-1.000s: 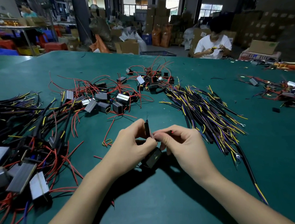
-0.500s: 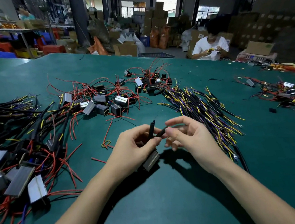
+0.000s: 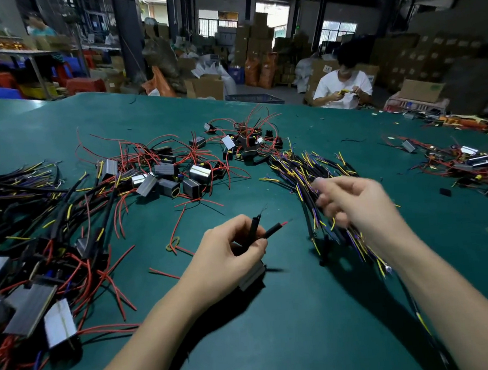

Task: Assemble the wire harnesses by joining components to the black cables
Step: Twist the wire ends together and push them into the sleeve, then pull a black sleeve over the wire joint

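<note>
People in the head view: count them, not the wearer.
2. One person in a white shirt sits at the far edge of the green table, upper right. Another person stands in the far left background. Clutter may hide others.

2 bare hands, left hand (image 3: pixel 228 255) and right hand (image 3: pixel 356 201), over 1 green table (image 3: pixel 308 326); 2 black sleeved leads (image 3: pixel 260 230) stick up from the left; 2 other people (image 3: pixel 343 87) in view; silver modules (image 3: pixel 197 174) and loose cables (image 3: pixel 309 170) too many to count
</note>
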{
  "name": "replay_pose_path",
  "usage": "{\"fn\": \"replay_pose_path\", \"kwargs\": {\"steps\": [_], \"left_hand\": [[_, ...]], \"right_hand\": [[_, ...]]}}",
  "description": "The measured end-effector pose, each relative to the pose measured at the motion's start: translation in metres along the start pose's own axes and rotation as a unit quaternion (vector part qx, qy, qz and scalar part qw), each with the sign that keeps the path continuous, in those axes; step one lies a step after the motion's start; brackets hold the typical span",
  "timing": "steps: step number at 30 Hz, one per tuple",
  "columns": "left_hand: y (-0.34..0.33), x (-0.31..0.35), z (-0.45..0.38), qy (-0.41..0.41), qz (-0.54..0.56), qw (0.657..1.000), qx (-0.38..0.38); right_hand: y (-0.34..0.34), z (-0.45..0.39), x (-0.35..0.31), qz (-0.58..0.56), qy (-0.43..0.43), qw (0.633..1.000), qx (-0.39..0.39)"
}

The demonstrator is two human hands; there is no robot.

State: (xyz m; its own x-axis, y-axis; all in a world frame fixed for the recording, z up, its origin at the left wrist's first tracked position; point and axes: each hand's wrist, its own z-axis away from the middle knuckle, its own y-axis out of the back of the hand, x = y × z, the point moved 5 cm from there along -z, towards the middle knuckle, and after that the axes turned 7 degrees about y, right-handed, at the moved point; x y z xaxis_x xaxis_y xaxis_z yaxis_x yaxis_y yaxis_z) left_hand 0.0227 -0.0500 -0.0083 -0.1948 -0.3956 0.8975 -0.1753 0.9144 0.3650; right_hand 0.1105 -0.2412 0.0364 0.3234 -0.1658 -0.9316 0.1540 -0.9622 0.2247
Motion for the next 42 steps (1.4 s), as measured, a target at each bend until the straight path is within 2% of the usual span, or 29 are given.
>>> {"fn": "replay_pose_path", "kwargs": {"steps": [1, 2, 4, 5, 8, 12, 15, 17, 19, 20, 21, 23, 27, 31, 34, 39, 42], "left_hand": [[-0.001, 0.001, 0.001, -0.009, -0.002, 1.0, 0.006], [-0.002, 0.003, 0.002, -0.021, -0.005, 1.0, 0.019], [-0.002, 0.007, 0.003, -0.045, -0.018, 0.998, 0.05], [-0.001, 0.009, 0.004, -0.056, -0.024, 0.996, 0.06], [-0.001, 0.014, 0.006, -0.08, -0.028, 0.994, 0.071], [0.0, 0.02, 0.007, -0.104, -0.032, 0.99, 0.088], [0.001, 0.023, 0.008, -0.114, -0.027, 0.988, 0.098], [0.002, 0.024, 0.008, -0.116, -0.022, 0.987, 0.106], [0.002, 0.024, 0.008, -0.113, -0.019, 0.987, 0.111], [0.001, 0.024, 0.007, -0.11, -0.019, 0.987, 0.111], [0.0, 0.023, 0.007, -0.107, -0.021, 0.988, 0.108], [-0.003, 0.022, 0.007, -0.104, -0.025, 0.989, 0.102], [-0.001, 0.023, 0.008, -0.107, -0.031, 0.987, 0.113], [0.0, 0.025, 0.009, -0.11, -0.04, 0.986, 0.118], [-0.001, 0.027, 0.008, -0.105, -0.034, 0.987, 0.118], [0.0, 0.031, 0.012, -0.093, 0.009, 0.989, 0.113], [-0.002, 0.032, 0.012, -0.082, 0.034, 0.99, 0.112]], "right_hand": [[0.012, -0.011, 0.002, 0.108, 0.0, 0.993, 0.044], [0.017, -0.02, 0.005, 0.245, -0.008, 0.968, 0.057], [0.008, -0.031, 0.013, 0.451, -0.033, 0.892, 0.014], [0.0, -0.034, 0.016, 0.509, -0.042, 0.86, -0.005], [-0.022, -0.042, 0.021, 0.585, -0.038, 0.81, -0.023], [-0.031, -0.049, 0.026, 0.617, -0.064, 0.784, -0.029], [-0.026, -0.054, 0.025, 0.573, -0.08, 0.815, -0.017], [-0.015, -0.057, 0.019, 0.502, -0.081, 0.861, 0.003], [-0.007, -0.056, 0.018, 0.354, -0.1, 0.93, 0.002], [-0.005, -0.051, 0.021, 0.237, -0.134, 0.962, -0.01], [-0.005, -0.045, 0.026, 0.109, -0.178, 0.978, -0.022], [-0.009, -0.029, 0.032, -0.088, -0.249, 0.963, -0.05], [-0.013, -0.006, 0.036, -0.221, -0.299, 0.927, -0.054], [-0.015, 0.003, 0.031, -0.291, -0.287, 0.913, -0.024], [-0.016, 0.006, 0.024, -0.302, -0.266, 0.915, -0.028], [-0.015, 0.015, 0.019, -0.168, -0.203, 0.961, -0.087], [-0.013, 0.026, 0.017, -0.097, -0.178, 0.968, -0.148]]}}
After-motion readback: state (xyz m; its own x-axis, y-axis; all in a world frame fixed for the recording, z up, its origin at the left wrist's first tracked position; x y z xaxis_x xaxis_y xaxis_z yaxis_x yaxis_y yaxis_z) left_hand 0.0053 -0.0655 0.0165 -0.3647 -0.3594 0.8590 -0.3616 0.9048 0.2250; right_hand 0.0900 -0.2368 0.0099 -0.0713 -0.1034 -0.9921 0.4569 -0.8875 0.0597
